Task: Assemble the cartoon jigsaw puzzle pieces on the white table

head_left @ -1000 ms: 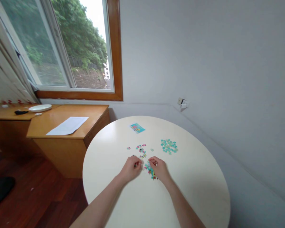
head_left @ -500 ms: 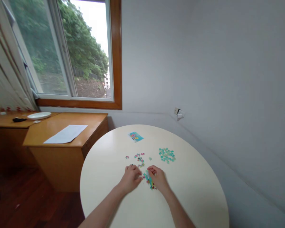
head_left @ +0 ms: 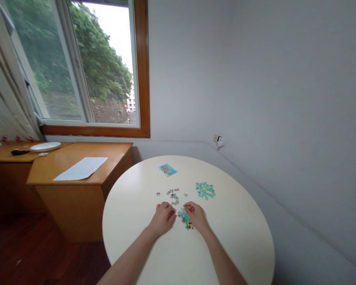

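Note:
My right hand (head_left: 195, 213) is at the upper right of a partly joined patch of jigsaw puzzle (head_left: 185, 218), thumb and fingers pinched together. Whatever they hold, if anything, is too small to name. Left of this teal and multicoloured patch, my left hand (head_left: 163, 218) rests low over the table with its fingers curled in towards the thumb. What is between those fingers is hidden. Just beyond my hands lie loose, multicoloured puzzle pieces (head_left: 173, 194). A single pale green piece (head_left: 186, 194) sits apart, and one pinkish piece (head_left: 158, 194) lies further left.
A heap of teal puzzle pieces (head_left: 205, 190) lies to the right on the round white table (head_left: 231, 233). Towards the back is a colourful picture card (head_left: 167, 170). A wooden desk (head_left: 115, 158) at the left carries a paper sheet (head_left: 80, 168) and a white plate (head_left: 45, 147).
My left hand has drawn slightly away from the puzzle patch, and its fingers have closed more. My right hand stays pinched at the patch's upper edge. The whole view has shifted a little.

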The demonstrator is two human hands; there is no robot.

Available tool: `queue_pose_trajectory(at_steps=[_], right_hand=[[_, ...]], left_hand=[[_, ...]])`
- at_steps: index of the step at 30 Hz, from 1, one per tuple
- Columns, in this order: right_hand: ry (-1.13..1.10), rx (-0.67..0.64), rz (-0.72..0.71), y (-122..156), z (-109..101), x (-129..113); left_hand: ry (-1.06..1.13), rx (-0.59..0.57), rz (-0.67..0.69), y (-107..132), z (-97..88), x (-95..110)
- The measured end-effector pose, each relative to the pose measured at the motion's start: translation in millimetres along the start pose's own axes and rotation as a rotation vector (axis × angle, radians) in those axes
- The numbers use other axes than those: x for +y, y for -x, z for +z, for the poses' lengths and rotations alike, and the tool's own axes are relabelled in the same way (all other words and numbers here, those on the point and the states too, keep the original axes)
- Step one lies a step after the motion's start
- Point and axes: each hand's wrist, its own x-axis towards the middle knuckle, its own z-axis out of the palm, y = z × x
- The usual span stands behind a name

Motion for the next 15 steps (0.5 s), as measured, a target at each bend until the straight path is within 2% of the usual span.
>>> queue_pose_trajectory(at_steps=[9,15], right_hand=[[0.02,-0.016,-0.02,-2.3,1.9,11.5],[0.051,-0.024,-0.035,-1.8,0.7,11.0]], left_hand=[[0.124,0.024,-0.036,0.6,-4.0,1.1],[0.137,-0.013,-0.028,-0.1,-1.4,-3.0]])
